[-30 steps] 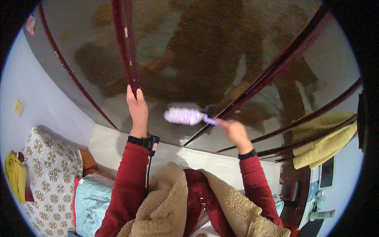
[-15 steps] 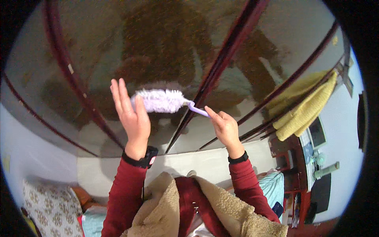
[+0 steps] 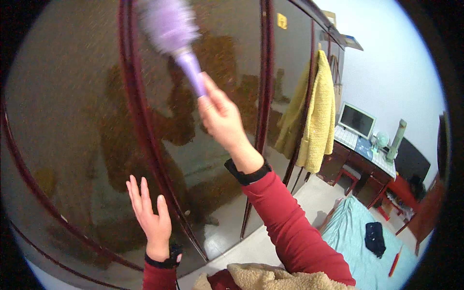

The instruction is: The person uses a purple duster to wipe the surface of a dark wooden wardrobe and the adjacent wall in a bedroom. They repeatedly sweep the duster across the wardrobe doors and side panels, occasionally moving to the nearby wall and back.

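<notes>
A fluffy lilac duster (image 3: 171, 24) with a purple handle is raised high against a glossy dark wardrobe door (image 3: 227, 53). My right hand (image 3: 222, 113) is closed round the lower end of that handle, arm stretched up and forward. The duster's head is slightly blurred and lies beside a dark red door frame strip (image 3: 130, 63). Lower down on the left, my left hand (image 3: 151, 212) is held up with its fingers extended and nothing in it, in front of the wardrobe. Whether its fingers touch the door I cannot tell.
A yellow towel (image 3: 319, 116) hangs from the wardrobe's right part. Beyond it a desk (image 3: 345, 137) carries a monitor (image 3: 356, 120) and a small green fan (image 3: 381, 140). At lower right is a bed with a light blue sheet (image 3: 345, 227), a dark cloth item (image 3: 374, 239) on it.
My right hand has swung the duster from level at mid-height to up high, head upward. The left hand is lower in view, away from the duster. The view has turned right, showing more desk and bed.
</notes>
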### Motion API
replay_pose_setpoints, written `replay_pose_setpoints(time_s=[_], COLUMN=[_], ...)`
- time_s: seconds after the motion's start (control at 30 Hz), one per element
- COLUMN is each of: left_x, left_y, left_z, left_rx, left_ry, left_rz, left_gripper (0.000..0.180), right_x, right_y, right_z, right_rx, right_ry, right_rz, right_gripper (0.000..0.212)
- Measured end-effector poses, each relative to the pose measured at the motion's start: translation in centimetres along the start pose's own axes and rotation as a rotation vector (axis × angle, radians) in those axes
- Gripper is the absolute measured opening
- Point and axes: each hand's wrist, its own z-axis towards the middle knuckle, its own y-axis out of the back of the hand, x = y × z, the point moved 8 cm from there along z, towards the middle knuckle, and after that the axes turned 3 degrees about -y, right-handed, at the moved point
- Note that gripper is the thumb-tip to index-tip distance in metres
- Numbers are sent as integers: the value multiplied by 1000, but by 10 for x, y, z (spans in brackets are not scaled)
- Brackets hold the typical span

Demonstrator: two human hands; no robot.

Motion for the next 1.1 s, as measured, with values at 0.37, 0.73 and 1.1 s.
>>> replay_pose_setpoints(time_s=[0.37,0.73,1.1], left_x=[-31,-38,-21], left_y=[-100,-95,-75], left_z=[4,-4,-38], left_rx=[103,-32,-159], left_ry=[-15,146,268], left_rz=[158,-18,-20], left_gripper=[78,75,71], right_x=[-66,-173,-166], right_y=[86,142,171], right_z=[-74,-158,-177], right_rx=[-108,-347,-144], right_ry=[235,-403,46], right_rz=[-368,74,-452], right_gripper=[53,49,46])
